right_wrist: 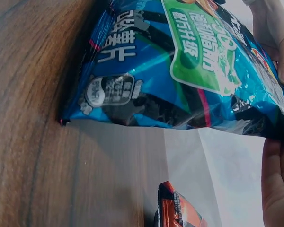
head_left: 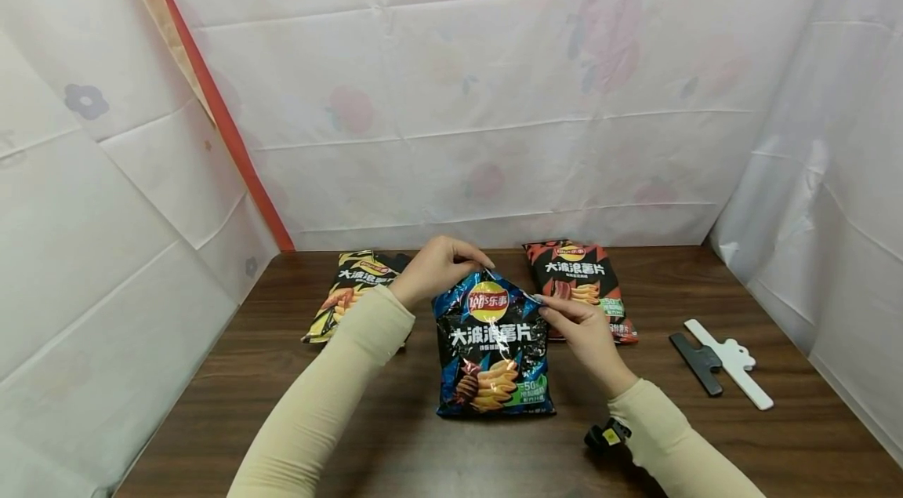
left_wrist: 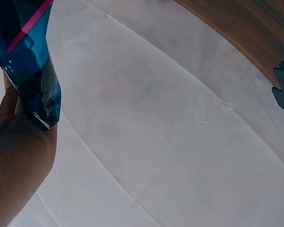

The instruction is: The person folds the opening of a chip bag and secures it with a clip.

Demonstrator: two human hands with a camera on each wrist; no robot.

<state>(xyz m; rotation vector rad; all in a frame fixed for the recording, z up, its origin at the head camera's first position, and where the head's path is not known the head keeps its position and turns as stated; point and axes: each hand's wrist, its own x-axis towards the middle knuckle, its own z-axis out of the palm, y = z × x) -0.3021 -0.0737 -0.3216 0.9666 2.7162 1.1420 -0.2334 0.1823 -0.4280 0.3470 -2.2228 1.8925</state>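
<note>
A blue-and-black bag of potato chips (head_left: 492,349) stands upright on the table in the middle of the head view, its printed front toward me. My left hand (head_left: 439,269) pinches the bag's top edge near the middle. At the top right corner, my right hand (head_left: 587,332) pinches the edge between thumb and fingers. The right wrist view shows the bag (right_wrist: 146,66) from its lower side, puffed out, with both hands at its top end. Only a corner of the bag (left_wrist: 31,61) shows in the left wrist view, beside my left hand (left_wrist: 23,156).
Behind on the left lies a yellow-and-black chip bag (head_left: 339,298), partly covered by my left arm. A red-and-black chip bag (head_left: 585,274) lies back right. To the right are a black bag clip (head_left: 694,365) and a white one (head_left: 734,363). Patterned white sheets (head_left: 451,90) enclose the table (head_left: 233,412).
</note>
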